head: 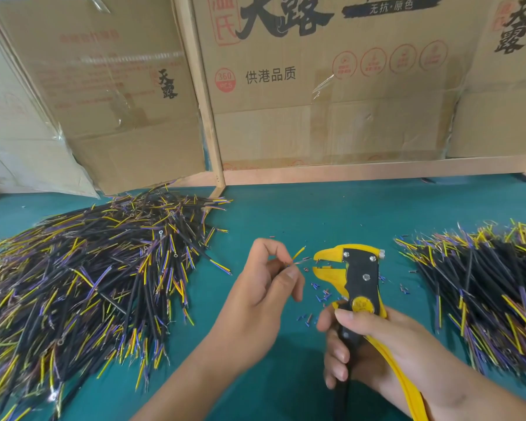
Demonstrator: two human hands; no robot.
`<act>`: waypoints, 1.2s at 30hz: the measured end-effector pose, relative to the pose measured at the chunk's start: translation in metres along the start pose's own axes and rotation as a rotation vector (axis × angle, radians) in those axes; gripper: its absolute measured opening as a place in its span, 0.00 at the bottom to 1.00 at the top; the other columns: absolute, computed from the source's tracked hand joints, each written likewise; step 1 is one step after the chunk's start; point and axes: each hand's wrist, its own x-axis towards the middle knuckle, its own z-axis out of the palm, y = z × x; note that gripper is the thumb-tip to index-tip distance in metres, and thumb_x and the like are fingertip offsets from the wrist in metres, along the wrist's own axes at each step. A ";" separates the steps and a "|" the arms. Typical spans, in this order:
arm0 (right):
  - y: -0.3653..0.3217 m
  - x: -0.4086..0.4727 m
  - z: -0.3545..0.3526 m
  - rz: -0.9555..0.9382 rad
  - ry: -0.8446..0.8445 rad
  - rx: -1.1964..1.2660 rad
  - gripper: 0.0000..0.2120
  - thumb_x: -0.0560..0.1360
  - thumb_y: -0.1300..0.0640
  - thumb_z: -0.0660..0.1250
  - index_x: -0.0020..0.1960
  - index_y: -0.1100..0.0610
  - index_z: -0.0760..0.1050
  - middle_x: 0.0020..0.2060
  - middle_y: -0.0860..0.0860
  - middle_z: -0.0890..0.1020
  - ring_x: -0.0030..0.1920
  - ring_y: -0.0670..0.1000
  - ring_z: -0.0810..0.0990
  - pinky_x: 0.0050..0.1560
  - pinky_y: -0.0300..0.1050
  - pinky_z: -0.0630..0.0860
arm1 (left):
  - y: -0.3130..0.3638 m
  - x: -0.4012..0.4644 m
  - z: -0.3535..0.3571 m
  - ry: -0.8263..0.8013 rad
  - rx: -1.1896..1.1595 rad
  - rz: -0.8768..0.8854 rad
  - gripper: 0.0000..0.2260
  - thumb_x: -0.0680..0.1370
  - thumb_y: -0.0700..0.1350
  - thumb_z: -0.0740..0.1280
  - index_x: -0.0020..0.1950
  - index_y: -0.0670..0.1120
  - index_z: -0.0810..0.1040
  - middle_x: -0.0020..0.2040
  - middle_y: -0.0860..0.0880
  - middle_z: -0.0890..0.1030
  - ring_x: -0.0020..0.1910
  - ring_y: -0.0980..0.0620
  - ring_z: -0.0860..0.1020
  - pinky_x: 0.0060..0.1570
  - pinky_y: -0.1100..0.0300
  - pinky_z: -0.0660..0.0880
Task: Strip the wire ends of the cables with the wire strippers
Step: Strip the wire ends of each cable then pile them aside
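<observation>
One cable [298,257] between both hands.

Yellow-black wire strippers [354,275] upright, jaws open, thin cable [299,259] end at jaws

hands [274,287] feeding cable [299,258], wire strippers [359,275]

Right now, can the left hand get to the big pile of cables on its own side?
Probably yes. The pile of cables lies just beside the left hand, with only bare green table between them. But that hand already pinches one cable near the wire strippers, so it must drop that first.
</observation>
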 end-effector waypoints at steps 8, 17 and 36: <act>0.000 -0.002 0.001 -0.040 0.017 0.001 0.20 0.65 0.54 0.77 0.48 0.69 0.80 0.31 0.62 0.72 0.31 0.60 0.73 0.37 0.57 0.77 | -0.002 -0.001 0.000 0.008 0.037 -0.003 0.08 0.81 0.57 0.56 0.47 0.54 0.66 0.33 0.50 0.77 0.30 0.55 0.66 0.34 0.64 0.64; -0.004 -0.003 -0.002 -0.103 -0.003 0.016 0.24 0.63 0.52 0.81 0.48 0.68 0.80 0.31 0.61 0.71 0.31 0.60 0.73 0.38 0.57 0.77 | -0.006 0.002 0.003 0.009 -0.079 -0.105 0.07 0.76 0.56 0.62 0.44 0.54 0.70 0.26 0.53 0.66 0.27 0.51 0.59 0.27 0.61 0.59; -0.018 -0.008 -0.012 0.114 -0.123 -0.134 0.17 0.73 0.52 0.73 0.52 0.67 0.80 0.33 0.60 0.72 0.32 0.58 0.74 0.41 0.56 0.76 | -0.002 0.005 -0.013 -0.163 -0.216 -0.212 0.07 0.76 0.43 0.71 0.43 0.45 0.73 0.31 0.48 0.75 0.24 0.53 0.63 0.24 0.65 0.61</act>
